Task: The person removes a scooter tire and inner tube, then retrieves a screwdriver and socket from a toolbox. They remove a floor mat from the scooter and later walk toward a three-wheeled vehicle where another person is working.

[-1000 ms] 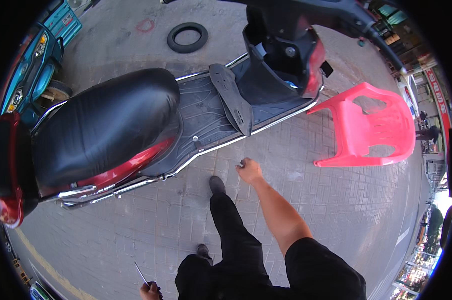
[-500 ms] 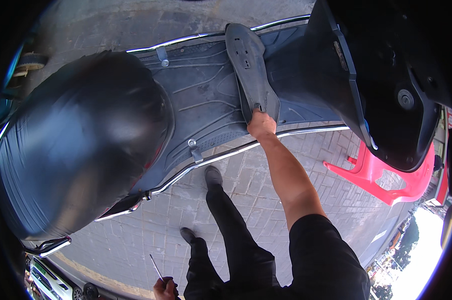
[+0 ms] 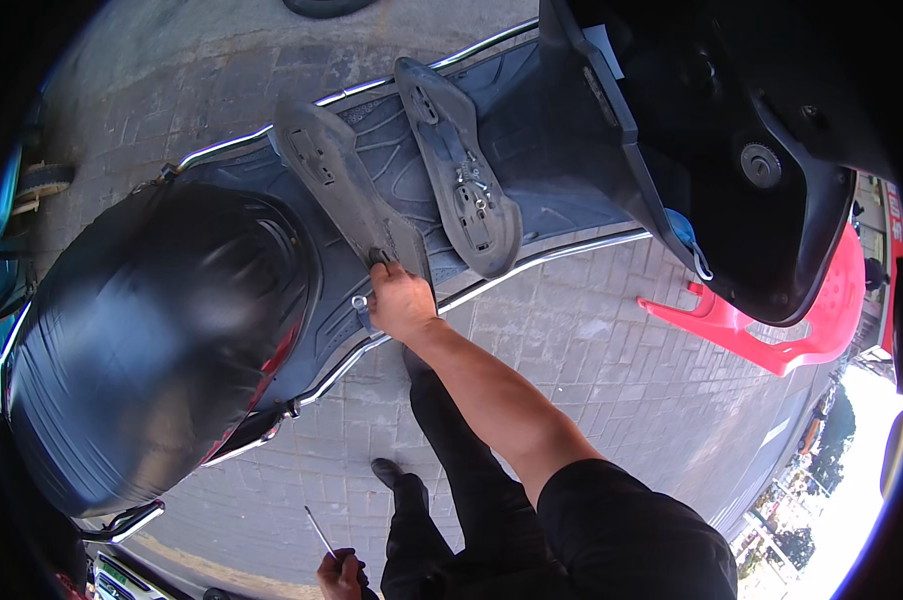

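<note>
My right hand (image 3: 403, 302) is closed round the near end of a long dark grey plastic cover panel (image 3: 346, 180). This panel slants across the scooter's ridged footboard (image 3: 396, 150); whether it touches the board I cannot tell. To its right a second, similar panel (image 3: 443, 135) lies across the footboard, with several small metal screws (image 3: 471, 175) loose on it. At the lower left, my left hand (image 3: 341, 575) is closed on a tool with a thin metal shaft, seemingly a screwdriver (image 3: 319, 530); its handle is mostly hidden in the fingers.
The scooter's black covered seat (image 3: 161, 350) bulges on the left, and its front shield (image 3: 621, 110) rises on the right. A chrome rail (image 3: 561, 257) edges the footboard. A pink plastic stool (image 3: 821, 310) stands at the right on the paving. A tyre (image 3: 326, 6) shows at the top.
My right hand has moved left with its panel. The second panel and the screws on it now show to the right. My left hand still holds the tool low down.
</note>
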A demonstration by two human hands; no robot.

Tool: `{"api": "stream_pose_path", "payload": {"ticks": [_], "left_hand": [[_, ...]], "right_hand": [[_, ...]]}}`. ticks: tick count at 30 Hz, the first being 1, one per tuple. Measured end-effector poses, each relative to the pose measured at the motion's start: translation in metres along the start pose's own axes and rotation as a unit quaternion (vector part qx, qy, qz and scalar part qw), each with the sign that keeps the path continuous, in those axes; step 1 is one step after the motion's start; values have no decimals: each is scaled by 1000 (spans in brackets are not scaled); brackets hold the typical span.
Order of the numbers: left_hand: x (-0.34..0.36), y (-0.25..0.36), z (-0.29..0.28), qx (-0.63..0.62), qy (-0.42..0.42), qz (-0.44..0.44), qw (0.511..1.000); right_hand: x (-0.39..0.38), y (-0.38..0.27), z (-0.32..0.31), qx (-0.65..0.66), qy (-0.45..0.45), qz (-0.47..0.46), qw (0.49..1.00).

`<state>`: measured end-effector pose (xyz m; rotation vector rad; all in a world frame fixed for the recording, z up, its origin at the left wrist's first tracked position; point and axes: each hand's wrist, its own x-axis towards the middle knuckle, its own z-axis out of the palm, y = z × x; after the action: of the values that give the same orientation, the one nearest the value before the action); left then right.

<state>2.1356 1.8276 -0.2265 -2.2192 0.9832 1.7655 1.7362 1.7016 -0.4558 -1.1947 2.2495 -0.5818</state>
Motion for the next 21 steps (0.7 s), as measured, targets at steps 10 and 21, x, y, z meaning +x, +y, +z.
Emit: {"api": "stream_pose_path", "payload": {"ticks": [10, 21], "left_hand": [[9, -25, -8, -1, 4, -14, 1000], [14, -37, -15, 55, 17, -31, 998]], "right_hand": [[-6, 47, 27, 71, 0, 57, 996], [12, 200, -49, 42, 148, 442, 884]]}}
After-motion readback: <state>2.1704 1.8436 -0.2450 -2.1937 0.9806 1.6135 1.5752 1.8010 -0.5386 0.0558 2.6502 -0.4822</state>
